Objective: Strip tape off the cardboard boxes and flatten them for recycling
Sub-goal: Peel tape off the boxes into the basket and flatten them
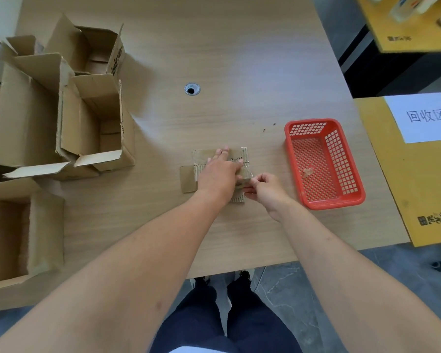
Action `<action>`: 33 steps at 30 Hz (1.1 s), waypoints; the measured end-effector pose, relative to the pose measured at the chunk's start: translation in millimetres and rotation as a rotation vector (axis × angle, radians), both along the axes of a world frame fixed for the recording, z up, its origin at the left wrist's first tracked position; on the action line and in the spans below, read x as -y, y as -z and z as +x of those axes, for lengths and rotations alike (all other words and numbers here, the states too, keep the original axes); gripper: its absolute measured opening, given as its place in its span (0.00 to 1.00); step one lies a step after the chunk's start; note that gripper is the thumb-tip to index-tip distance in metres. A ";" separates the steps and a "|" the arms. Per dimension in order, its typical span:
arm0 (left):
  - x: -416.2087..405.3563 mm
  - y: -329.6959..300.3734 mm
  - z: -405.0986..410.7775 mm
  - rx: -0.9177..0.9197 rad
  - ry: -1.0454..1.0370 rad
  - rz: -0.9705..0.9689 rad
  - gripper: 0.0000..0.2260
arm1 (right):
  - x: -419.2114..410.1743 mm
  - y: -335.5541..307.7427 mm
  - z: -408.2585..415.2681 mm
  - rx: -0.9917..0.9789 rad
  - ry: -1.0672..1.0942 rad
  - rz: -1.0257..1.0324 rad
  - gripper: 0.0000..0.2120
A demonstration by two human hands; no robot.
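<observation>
While the left hand lies flat with straight fingers pressing a small flattened cardboard box against the wooden surface, the right hand pinches something at the box's near right edge between thumb and curled fingers, seemingly a strip of clear tape, though the tape is hard to make out. Pressing down likely keeps the light cardboard from lifting or sliding as the tape is pulled away. This small box lies near the middle of the surface, directly ahead of the person, with one flap sticking out to the left. Just to the right stands a red plastic basket with a small crumpled scrap inside, placed within easy reach, probably to collect stripped tape. Further right, a yellow board carries a white paper sign with printed characters. Along the left side, well apart from the hands, several open cardboard boxes stand upright with flaps raised, apparently waiting to be stripped and flattened
</observation>
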State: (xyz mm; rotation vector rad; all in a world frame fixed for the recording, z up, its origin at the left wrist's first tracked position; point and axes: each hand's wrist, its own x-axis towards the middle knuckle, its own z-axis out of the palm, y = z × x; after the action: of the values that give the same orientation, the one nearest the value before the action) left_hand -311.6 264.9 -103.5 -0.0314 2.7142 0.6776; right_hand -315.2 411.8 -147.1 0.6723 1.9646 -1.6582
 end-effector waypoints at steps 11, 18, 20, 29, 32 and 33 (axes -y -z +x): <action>-3.4 9.8 3.9 -0.027 0.007 0.021 0.20 | -6.4 -20.1 10.7 -0.207 -0.071 0.176 0.11; -2.0 10.0 -0.4 0.008 -0.020 0.053 0.20 | -29.9 -43.3 -29.9 -0.642 -0.848 0.735 0.10; -4.2 9.4 -1.4 0.010 -0.037 0.073 0.19 | -30.0 -43.1 -35.2 -0.666 -0.805 0.702 0.09; -11.7 7.6 1.6 0.016 -0.118 0.098 0.19 | -28.2 -28.1 -26.9 -0.782 -0.572 0.498 0.05; -10.0 6.3 -0.4 0.037 -0.126 0.102 0.20 | -34.7 -24.0 -28.9 -0.841 -0.706 0.465 0.06; -9.8 6.7 -0.1 0.036 -0.127 0.104 0.20 | -36.9 -23.2 -31.2 -0.843 -0.737 0.462 0.06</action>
State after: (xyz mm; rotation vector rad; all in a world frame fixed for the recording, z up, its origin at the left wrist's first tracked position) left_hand -311.7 274.7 -110.1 -0.1907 2.6560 0.8459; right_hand -346.3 448.7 -123.8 -0.7065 2.7142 -1.0728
